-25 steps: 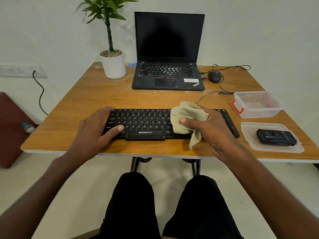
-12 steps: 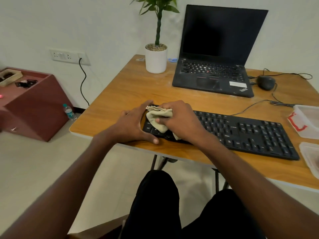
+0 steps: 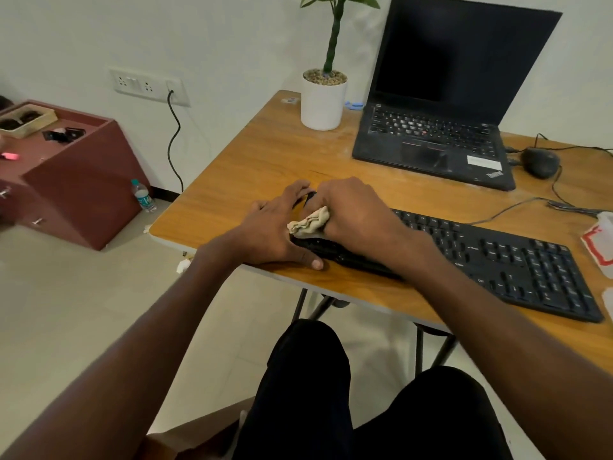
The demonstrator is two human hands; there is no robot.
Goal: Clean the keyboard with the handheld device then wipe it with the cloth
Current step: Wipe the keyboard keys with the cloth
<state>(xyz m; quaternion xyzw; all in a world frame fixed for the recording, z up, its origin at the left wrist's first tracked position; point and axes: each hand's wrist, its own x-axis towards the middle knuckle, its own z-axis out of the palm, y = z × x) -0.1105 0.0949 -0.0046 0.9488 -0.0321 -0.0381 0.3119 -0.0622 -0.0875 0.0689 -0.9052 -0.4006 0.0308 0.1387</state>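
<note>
A black keyboard (image 3: 517,260) lies along the front of the wooden table (image 3: 265,161). My right hand (image 3: 358,217) grips a bunched beige cloth (image 3: 310,222) and presses it on the keyboard's left end. My left hand (image 3: 272,230) lies flat against that same left end, fingers spread, thumb on the table by the front edge. The handheld device is out of view.
An open black laptop (image 3: 438,137) stands at the back, with a white plant pot (image 3: 321,101) to its left and a wired mouse (image 3: 540,162) to its right. A clear container (image 3: 600,240) shows at the right edge. A maroon cabinet (image 3: 76,180) stands on the floor at left.
My right hand has carried the cloth from the keyboard's middle to its left end. My view has turned left, so the plastic lid with the black device has left the frame.
</note>
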